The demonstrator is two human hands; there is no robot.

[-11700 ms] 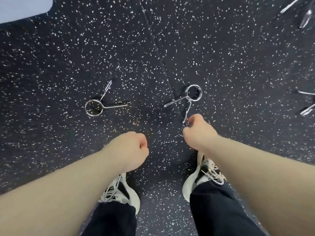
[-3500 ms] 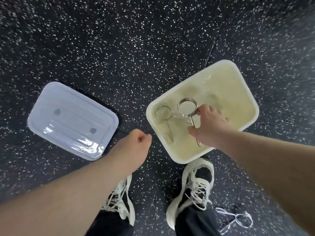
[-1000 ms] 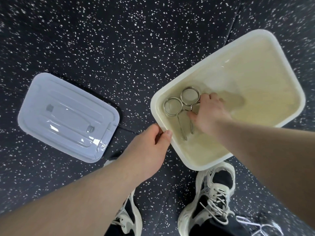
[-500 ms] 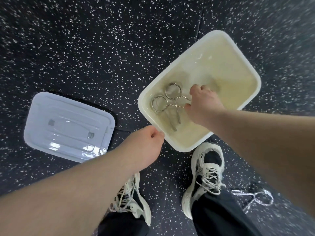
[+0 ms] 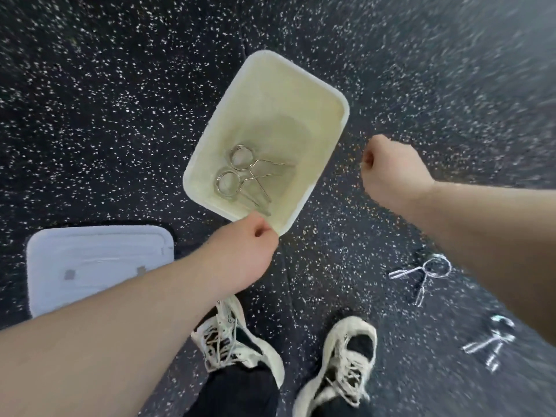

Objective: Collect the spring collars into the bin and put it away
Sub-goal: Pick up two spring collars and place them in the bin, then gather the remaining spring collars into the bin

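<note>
Cream bin (image 5: 304,94) sits tilted on the speckled black floor (image 5: 105,85), centre of frame, lid off. Two spring collars inside, at the lower-left end: one (image 5: 240,154) above the other (image 5: 227,183), rings side by side, handles crossing and pointing toward the lower right. Left hand (image 5: 240,251) is curled at the bin's near corner, fingers at the rim; looks like a grip on the edge but contact is hidden, cannot tell for sure. Right hand (image 5: 388,170) hangs to the right of the bin, closed in a loose fist, nothing visible in it, clear of the bin wall. Two more collars still on the floor: one (image 5: 427,272) at right of centre, below the right forearm, another (image 5: 490,341) lower right, both motion-blurred. Pale lid (image 5: 75,257) lies flat at lower left, apart from the bin, partly covered by the left forearm. Two white-and-black shoes (image 5: 237,338) at bottom centre.
</note>
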